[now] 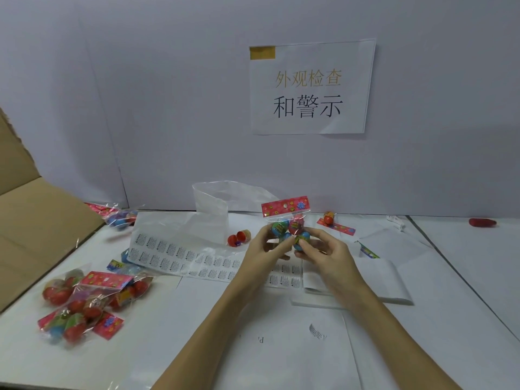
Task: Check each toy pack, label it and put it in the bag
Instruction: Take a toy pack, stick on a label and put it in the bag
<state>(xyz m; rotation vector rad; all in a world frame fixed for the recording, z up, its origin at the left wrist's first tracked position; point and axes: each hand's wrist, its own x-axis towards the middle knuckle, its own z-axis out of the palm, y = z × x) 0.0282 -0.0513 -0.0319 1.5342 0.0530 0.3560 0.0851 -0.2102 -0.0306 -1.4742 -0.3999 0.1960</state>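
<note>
One toy pack (288, 223) is pinched upright between left hand (266, 250) and right hand (323, 253), under inspection, unlabelled I judge; several packs (84, 299) wait far left; the bag (209, 205) stands beyond the hands.

I see both hands raised over the white table (281, 361), holding one toy pack (288, 223) upright between them. My left hand (263, 249) pinches its left side; my right hand (323, 249) curls round the blue eggs at its right. The label sheet (180, 254) lies flat behind them, the clear bag (211, 204) stands beyond, and a heap of packs (84, 302) sits at left beside the cardboard box (33, 220).
</note>
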